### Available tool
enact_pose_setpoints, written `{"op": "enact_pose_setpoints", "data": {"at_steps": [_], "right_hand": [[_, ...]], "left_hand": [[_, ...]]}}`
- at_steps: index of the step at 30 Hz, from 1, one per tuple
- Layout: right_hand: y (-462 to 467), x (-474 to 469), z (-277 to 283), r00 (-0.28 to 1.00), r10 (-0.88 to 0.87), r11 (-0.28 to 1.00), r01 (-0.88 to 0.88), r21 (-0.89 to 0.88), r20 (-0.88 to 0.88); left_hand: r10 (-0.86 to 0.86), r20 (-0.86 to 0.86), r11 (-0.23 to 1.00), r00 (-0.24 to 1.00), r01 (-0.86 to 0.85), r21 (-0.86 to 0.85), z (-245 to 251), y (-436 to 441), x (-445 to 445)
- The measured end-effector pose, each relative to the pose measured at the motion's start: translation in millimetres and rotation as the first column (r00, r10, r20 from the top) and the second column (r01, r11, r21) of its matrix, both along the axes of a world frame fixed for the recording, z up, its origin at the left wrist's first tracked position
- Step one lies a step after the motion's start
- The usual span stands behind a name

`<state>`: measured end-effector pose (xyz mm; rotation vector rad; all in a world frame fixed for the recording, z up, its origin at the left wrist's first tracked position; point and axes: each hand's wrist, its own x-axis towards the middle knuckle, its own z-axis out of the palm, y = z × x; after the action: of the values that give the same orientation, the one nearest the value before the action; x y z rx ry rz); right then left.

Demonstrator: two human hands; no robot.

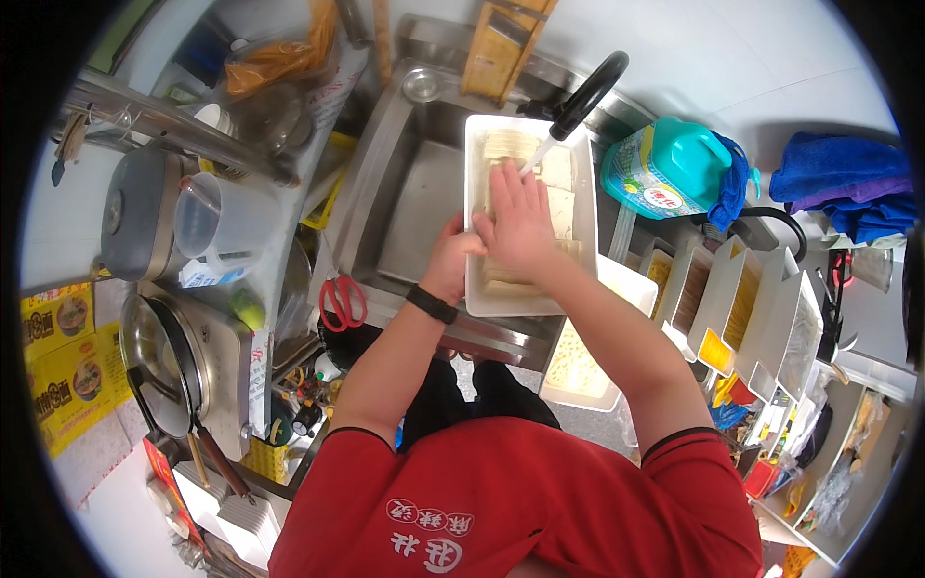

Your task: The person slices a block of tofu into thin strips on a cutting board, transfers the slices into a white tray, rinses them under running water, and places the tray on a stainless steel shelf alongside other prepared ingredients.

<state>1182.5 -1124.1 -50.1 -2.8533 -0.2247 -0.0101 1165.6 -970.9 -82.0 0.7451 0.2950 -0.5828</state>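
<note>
A white rectangular tub (589, 217) sits across the right part of the steel sink (426, 209), with rows of pale sliced blocks that look like tofu (560, 209) in it. My left hand (457, 260) grips the tub's left wall, thumb over the rim. Flat over the slices lies my right hand (522, 220), palm down with its fingers slightly spread and nothing held. From the black faucet (589, 94) a stream of water (535, 155) runs into the tub just beyond my right fingertips. The slices beneath my palm are hidden.
Red-handled scissors (342, 303) lie at the sink's left front. A second white tub (578, 368) with pale yellow pieces is under my right forearm. A teal detergent jug (668, 170) and several white bins (730, 303) line the right side. A wooden slicer (498, 58) leans behind.
</note>
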Motion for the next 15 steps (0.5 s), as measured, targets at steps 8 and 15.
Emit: {"op": "enact_pose_setpoints", "data": {"at_steps": [8,15], "right_hand": [[8,-18,8,0.999,-0.020,0.999,0.019,0.030,0.044],[7,-34,5,0.996,0.019,0.996,-0.027,0.086,0.092]], "left_hand": [[0.000,0.010,1.000,1.000,0.000,0.016,0,4,1],[0.060,0.021,0.997,0.998,-0.058,-0.057,-3,2,6]]}}
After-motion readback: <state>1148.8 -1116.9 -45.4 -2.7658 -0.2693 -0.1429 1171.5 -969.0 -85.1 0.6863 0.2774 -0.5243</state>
